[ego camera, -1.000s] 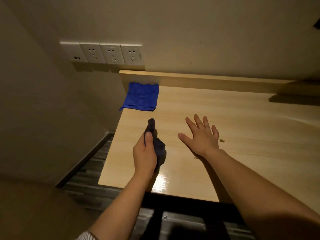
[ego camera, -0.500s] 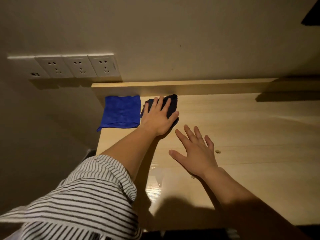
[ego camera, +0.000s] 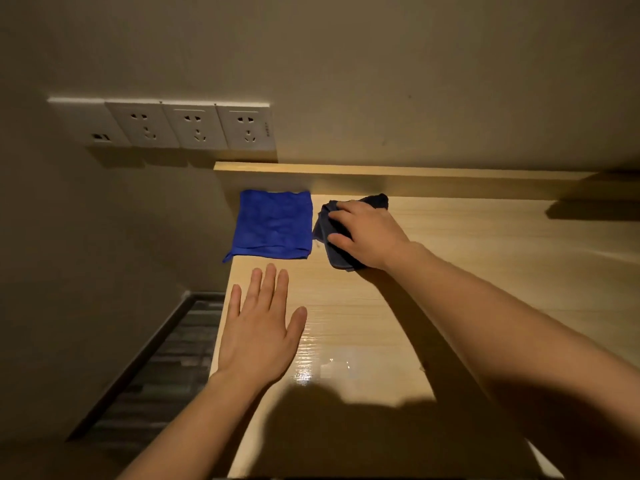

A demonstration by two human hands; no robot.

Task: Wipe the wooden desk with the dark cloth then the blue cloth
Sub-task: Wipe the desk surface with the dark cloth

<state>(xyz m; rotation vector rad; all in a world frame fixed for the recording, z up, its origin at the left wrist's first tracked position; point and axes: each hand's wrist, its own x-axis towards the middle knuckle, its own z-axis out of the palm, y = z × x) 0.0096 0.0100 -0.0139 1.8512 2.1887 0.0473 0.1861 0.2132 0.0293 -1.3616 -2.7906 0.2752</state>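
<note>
A dark cloth [ego camera: 335,255] lies bunched at the back of the wooden desk [ego camera: 491,271], just right of a flat, square blue cloth [ego camera: 273,225] in the desk's back left corner. My right hand [ego camera: 367,233] rests on top of the dark cloth with fingers curled over it, hiding most of it. My left hand [ego camera: 259,334] is open and flat, fingers apart, over the desk's left edge in front of the blue cloth, holding nothing.
A raised wooden ledge [ego camera: 415,176] runs along the back of the desk against the wall. A row of white wall sockets [ego camera: 194,126] sits above the left corner. The desk's left edge drops to a dark floor [ego camera: 166,368].
My left hand set the dark cloth down beside the blue cloth and let go, pulling back to the left edge. My right hand moved up from the desk onto the dark cloth.
</note>
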